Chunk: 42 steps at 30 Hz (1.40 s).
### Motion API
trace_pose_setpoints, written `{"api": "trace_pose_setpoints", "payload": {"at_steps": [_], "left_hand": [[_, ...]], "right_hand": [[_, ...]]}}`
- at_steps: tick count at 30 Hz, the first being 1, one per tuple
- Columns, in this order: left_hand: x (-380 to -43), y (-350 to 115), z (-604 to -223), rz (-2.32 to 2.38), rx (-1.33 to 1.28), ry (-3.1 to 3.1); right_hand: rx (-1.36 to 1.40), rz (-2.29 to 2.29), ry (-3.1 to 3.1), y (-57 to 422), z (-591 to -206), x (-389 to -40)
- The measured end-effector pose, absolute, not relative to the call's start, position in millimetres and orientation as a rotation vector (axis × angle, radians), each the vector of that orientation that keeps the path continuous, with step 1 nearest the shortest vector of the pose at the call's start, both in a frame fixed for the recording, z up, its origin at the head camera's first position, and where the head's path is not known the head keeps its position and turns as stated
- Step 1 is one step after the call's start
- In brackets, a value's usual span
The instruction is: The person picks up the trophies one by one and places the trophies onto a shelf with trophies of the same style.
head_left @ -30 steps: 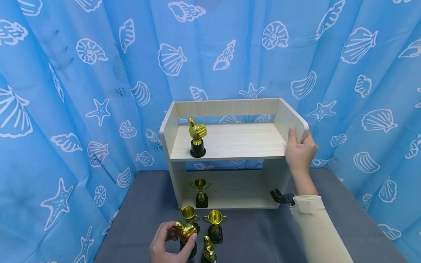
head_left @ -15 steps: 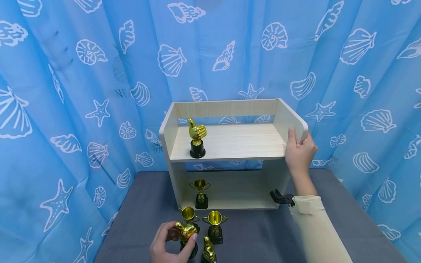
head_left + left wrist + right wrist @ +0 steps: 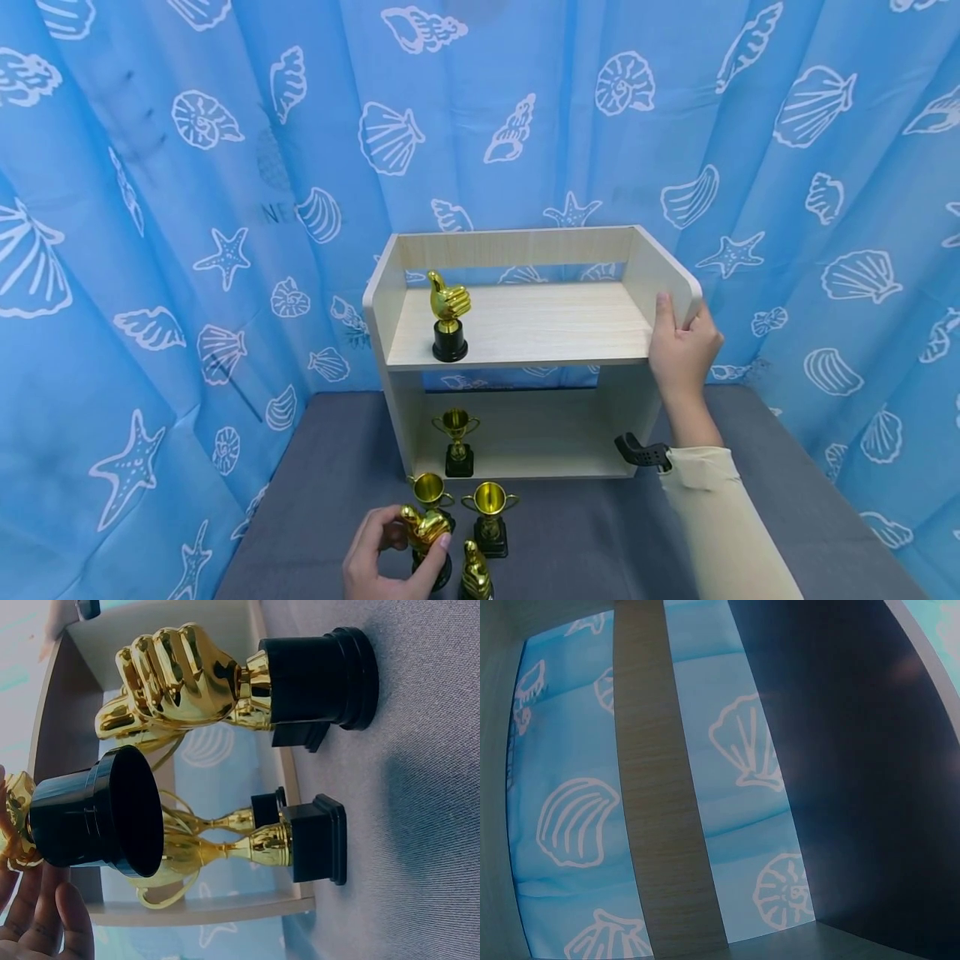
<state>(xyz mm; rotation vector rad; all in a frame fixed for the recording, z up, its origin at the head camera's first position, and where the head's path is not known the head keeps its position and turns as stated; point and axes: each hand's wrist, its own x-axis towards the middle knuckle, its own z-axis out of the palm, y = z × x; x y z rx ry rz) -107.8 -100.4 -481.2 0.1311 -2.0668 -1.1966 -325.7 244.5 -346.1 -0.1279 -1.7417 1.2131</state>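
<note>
My left hand [image 3: 378, 557] pinches the gold top of a thumbs-up trophy [image 3: 426, 529] at the front of the table. In the left wrist view the underside of its black base [image 3: 90, 814] shows, raised off the cloth. Just past it are two gold cup trophies [image 3: 427, 487], and beside it a second thumbs-up trophy [image 3: 476, 571]. My right hand [image 3: 684, 348] grips the front edge of the right side panel of a pale two-tier shelf [image 3: 540, 325]. The right wrist view looks into the shelf, with no fingers in sight.
On the upper tier's left stands another thumbs-up trophy [image 3: 450, 321]; a small cup trophy [image 3: 457, 442] is on the lower tier's left. Grey cloth [image 3: 585, 550] covers the table. A blue shell-print curtain [image 3: 525, 83] hangs behind and along both sides.
</note>
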Motion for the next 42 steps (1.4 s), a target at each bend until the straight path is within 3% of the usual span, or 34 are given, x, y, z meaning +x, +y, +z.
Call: {"api": "trace_pose_setpoints", "payload": {"at_steps": [42], "left_hand": [[-107.3,-96.9,-480.8,-1.249,0.032,-2.095]], "right_hand": [[-0.115,1.197,-1.743,246.2,-348.7,-326.8]]}}
